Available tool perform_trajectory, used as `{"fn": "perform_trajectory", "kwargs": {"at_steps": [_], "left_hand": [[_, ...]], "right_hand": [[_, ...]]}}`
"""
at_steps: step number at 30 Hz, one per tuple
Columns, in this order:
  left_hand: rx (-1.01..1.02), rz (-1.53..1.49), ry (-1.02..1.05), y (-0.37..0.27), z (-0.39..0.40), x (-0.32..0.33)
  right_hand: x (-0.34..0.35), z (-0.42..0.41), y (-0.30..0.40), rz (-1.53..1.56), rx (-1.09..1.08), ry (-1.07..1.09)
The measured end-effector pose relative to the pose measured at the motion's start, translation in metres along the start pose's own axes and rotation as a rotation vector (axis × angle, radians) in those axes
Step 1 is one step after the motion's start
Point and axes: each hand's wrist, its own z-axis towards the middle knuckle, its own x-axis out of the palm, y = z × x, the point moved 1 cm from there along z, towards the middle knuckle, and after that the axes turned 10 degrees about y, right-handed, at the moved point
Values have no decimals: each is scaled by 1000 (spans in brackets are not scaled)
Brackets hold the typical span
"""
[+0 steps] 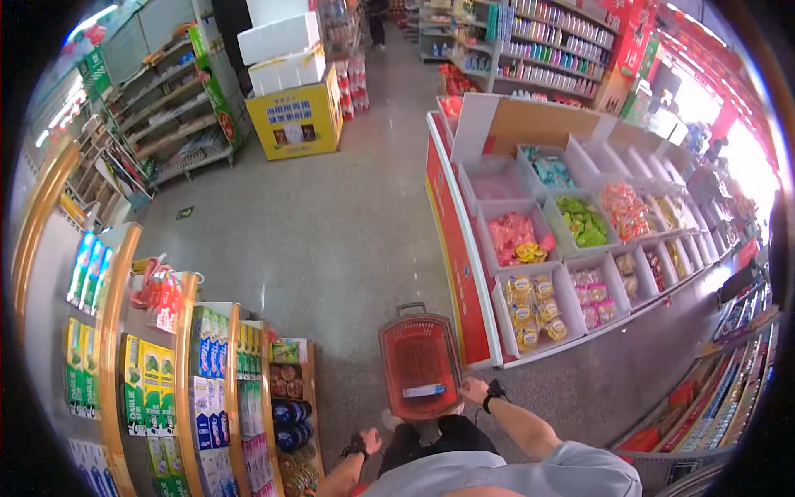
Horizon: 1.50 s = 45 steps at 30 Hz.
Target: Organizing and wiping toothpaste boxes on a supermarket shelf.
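A red plastic shopping basket (394,348) with a dark rim is in front of my legs, its handle (411,307) at the far end. Inside lies one long, narrow white-and-blue box (424,391), near the basket's close end. My right hand (475,391) is at the basket's right rim, fingertips towards it; whether they grip it cannot be made out. My left hand (371,440) hangs low to the left of my legs, fingers loosely bent, with nothing visible in it. Both wrists wear dark bands.
Shelves of boxed toothpaste (149,385) rise close on my left. A red-sided display stand (456,261) with bins of packaged snacks (537,304) borders the right. Grey floor (323,236) runs ahead, past a yellow carton (295,121) under white boxes (279,40). Someone stands far off (377,25).
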Motion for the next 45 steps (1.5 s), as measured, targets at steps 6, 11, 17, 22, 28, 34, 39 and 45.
{"fn": "perform_trajectory", "kwargs": {"at_steps": [6, 11, 17, 22, 28, 34, 39, 45], "left_hand": [[-131, -64, 304, 81, -54, 63], [-200, 81, 43, 77, -56, 70], [-330, -253, -502, -21, -96, 18], [-421, -604, -931, -113, -133, 56], [-939, -1020, -961, -166, -173, 269], [-1014, -847, 33, -266, -217, 448], [-1243, -1858, -416, -329, -227, 515], [-1099, -1403, -552, -279, -243, 479]], "right_hand": [[28, -75, -27, -12, 236, -101], [16, -89, -58, -144, 303, 50], [-33, -41, -5, 39, -242, 109], [-14, 10, -20, 130, -403, 290], [8, 59, -93, -555, -398, 957], [-3, 50, -104, -606, -12, 951], [22, 12, -58, -270, -126, 1046], [74, -6, -50, -405, -113, 1048]]}}
